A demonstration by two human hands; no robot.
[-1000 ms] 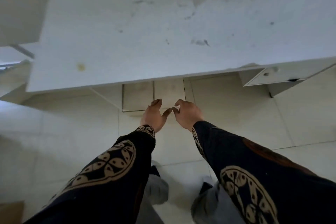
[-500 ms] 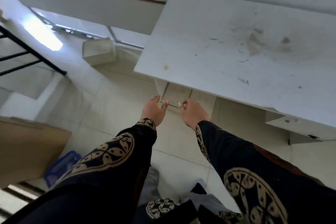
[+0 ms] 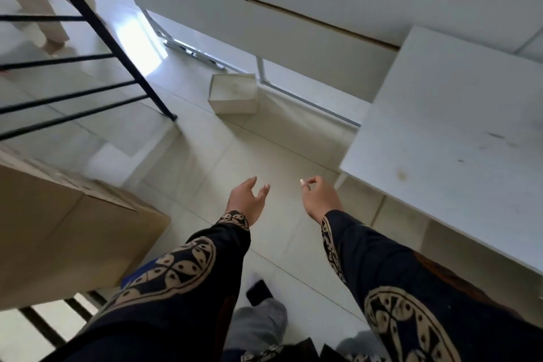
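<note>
My left hand [image 3: 246, 200] reaches forward over the pale tiled floor [image 3: 264, 150], fingers loosely spread and holding nothing. My right hand [image 3: 320, 198] is level with it, a hand's width to the right, its fingers loosely curled with nothing seen in them. Both arms wear dark sleeves with a tan pattern. A white table [image 3: 446, 141] with a stained top stands to the right of my right hand, which is apart from its near corner.
A small open white box [image 3: 233, 94] lies on the floor ahead. A brown cardboard box [image 3: 58, 232] stands at the left. Black stair railing [image 3: 88, 23] crosses the upper left. A white wall panel [image 3: 279, 29] runs along the back. My feet [image 3: 261, 311] are below.
The view has swung left, so the table slid to the right. Both hands have come away from under the table's edge and moved apart over the floor.
</note>
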